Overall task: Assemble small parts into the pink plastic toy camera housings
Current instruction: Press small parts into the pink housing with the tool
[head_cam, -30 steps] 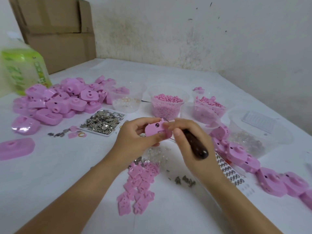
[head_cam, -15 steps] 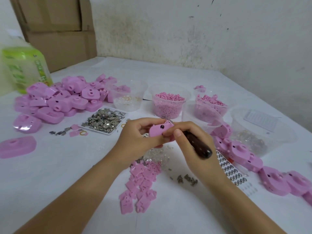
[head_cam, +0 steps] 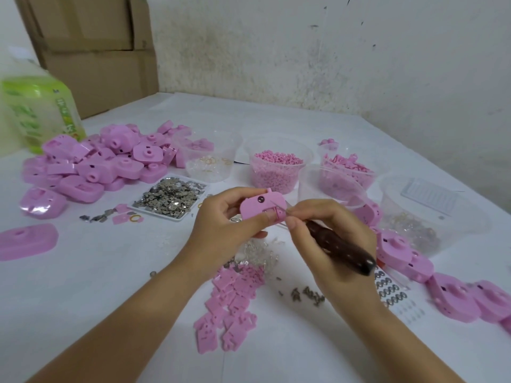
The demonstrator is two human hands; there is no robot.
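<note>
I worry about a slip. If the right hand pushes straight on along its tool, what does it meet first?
The pink housing in the left hand; the tool in the right hand seems to touch it with its tip, though depth is unclear.

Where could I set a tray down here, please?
Bare table lies behind the tubs, up to the wall, and at near left between the lone housing and your left arm. Crowded: the pile, round the held housing, the right row.
</note>
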